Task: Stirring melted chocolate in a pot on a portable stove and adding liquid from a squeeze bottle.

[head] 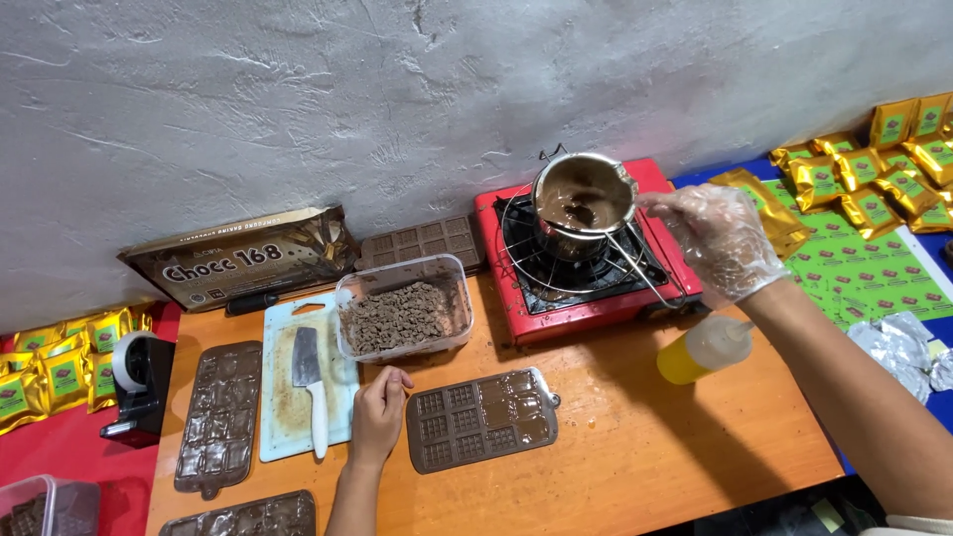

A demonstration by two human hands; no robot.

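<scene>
- The right hand, in a thin clear glove, is raised over the red portable stove. Its fingers are curled near the wire handle of the small steel melting pot. Whether they actually pinch the handle I cannot tell, as the glove hides the fingertips.
- The pot sits on the burner grate just beyond those gloved fingers, to their left. It is part full of brown melted chocolate, likely kept there to stay fluid over the heat.
- The right forearm reaches in from the lower right at a slant, wrist bent down towards the pot.
- The left hand is bare and rests on the orange table, fingers loosely folded and holding nothing that I can see.
- Its knuckles lie against the left edge of a brown chocolate bar mould, seemingly steadying it. The mould's cavities look partly filled.
- Just above that hand stands a clear tub of chopped chocolate. To its left a white-handled knife lies on a cutting board.
- Below the right wrist a yellow squeeze bottle lies on its side.
</scene>
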